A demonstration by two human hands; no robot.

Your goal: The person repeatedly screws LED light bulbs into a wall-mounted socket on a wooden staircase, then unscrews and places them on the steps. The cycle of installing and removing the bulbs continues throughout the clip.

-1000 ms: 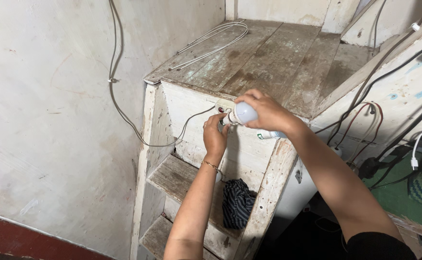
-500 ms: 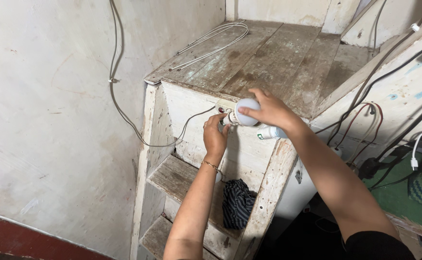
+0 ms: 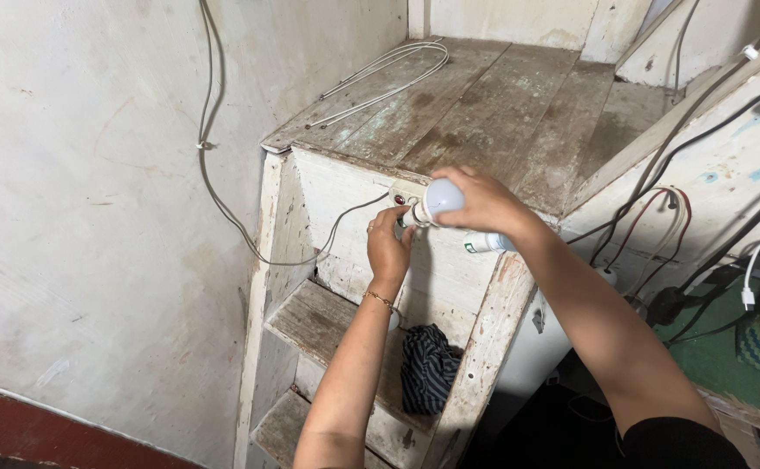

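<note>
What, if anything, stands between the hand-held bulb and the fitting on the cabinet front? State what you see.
Nothing visible. The right hand holds the white bulb with its base at the fitting, where the left hand grips; the fingers hide the joint itself.

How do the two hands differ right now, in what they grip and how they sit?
The right hand wraps over the white bulb from above; the left hand reaches up from below, fingertips at the bulb's base by the socket. The left wrist wears a thin bracelet; the right shows none. Both meet at the shelf's front edge.
</note>
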